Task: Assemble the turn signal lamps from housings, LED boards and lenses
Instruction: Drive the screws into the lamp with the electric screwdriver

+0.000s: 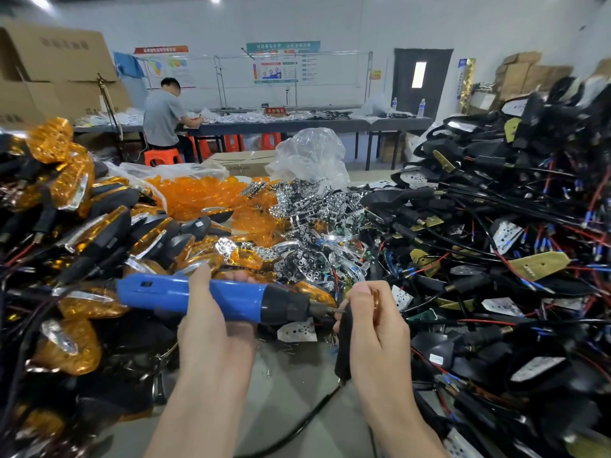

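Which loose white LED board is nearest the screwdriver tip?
The LED board just below the blue screwdriver's black nose, left of the right hand; the others lie right of that hand.

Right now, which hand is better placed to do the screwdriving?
Left: the left hand grips the blue screwdriver, its bit pointing at the black housing that the right hand holds.

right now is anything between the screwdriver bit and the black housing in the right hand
Nothing visible. The blue screwdriver in the left hand points its bit straight at the black housing gripped by the right hand, and the tip seems to reach it.
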A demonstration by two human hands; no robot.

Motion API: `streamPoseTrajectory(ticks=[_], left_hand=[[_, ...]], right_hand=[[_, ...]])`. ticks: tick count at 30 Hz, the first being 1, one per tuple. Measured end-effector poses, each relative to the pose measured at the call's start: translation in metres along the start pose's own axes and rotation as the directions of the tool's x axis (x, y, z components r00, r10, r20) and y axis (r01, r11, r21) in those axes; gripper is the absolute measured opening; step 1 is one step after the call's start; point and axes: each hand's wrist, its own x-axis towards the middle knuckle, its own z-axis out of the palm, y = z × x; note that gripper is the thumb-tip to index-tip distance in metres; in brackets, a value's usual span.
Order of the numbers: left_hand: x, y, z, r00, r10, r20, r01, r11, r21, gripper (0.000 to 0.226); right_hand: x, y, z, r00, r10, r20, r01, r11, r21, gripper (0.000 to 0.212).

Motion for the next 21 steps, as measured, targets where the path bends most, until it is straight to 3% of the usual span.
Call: streamPoseTrajectory(ticks=[6, 10, 13, 18, 20, 21], left_hand=[[-0.010, 0.010, -0.008, 0.983, -0.009, -0.184, 0.008, 1.000, -0.005, 0.018], [-0.033, -0.010, -0.010, 0.970, -0.086, -0.229, 0.087, 0.996, -0.004, 0.010], [-0.055, -0.021, -0.004, 0.962, -0.192, -0.195, 0.192, 0.981, -0.022, 0.008], [-0.067, -0.015, -0.007, 0.964, -0.244, -0.104, 0.264, 0.920, 0.289, 0.012], [-0.065, -0.002, -0.010, 0.976, -0.208, -0.068, 0.213, 0.830, 0.516, 0.020], [-0.063, 0.005, -0.014, 0.981, -0.192, -0.016, 0.155, 0.738, 0.657, 0.024]], right_hand=[[0.010, -0.026, -0.021, 0.990, 0.055, -0.131, -0.015, 0.958, 0.285, 0.027], [0.013, -0.057, -0.012, 0.999, -0.019, -0.027, 0.027, 0.950, 0.312, 0.030], [0.018, -0.077, 0.003, 0.997, 0.025, 0.068, -0.047, 0.939, 0.340, 0.030], [0.020, -0.088, 0.020, 0.984, 0.158, 0.076, -0.176, 0.885, 0.431, 0.033], [0.021, -0.087, 0.024, 0.971, 0.236, 0.042, -0.227, 0.843, 0.488, 0.033], [0.022, -0.088, 0.026, 0.957, 0.290, 0.032, -0.263, 0.812, 0.521, 0.033]])
